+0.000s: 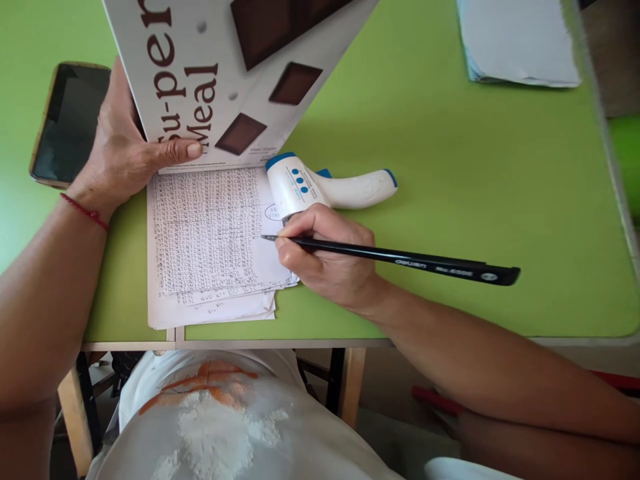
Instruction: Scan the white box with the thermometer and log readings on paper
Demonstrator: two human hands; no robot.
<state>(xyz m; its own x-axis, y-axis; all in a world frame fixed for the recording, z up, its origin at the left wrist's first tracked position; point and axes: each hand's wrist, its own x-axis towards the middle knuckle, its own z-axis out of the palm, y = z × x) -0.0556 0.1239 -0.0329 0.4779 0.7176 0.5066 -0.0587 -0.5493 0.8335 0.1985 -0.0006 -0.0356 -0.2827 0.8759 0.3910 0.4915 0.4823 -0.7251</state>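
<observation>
My left hand [123,143] grips the lower left edge of a white box [200,100] printed "Su-per Meal" with brown squares, its thumb across the front. The box stands over the upper part of a sheet [205,233] covered with dense rows of small handwriting. Held between the fingers of my right hand [333,257] is a black pen [400,257], its tip at the right end of the written rows. Just above that hand lies a white and blue infrared thermometer [303,183], overlapping the paper's right side. More loose papers [235,308] stick out beneath the sheet.
A dark phone [70,123] in a brownish case lies left of my left hand. At the far right of the green table [450,147] rests a stack of white paper [520,40]. The table's near edge runs in front of my body.
</observation>
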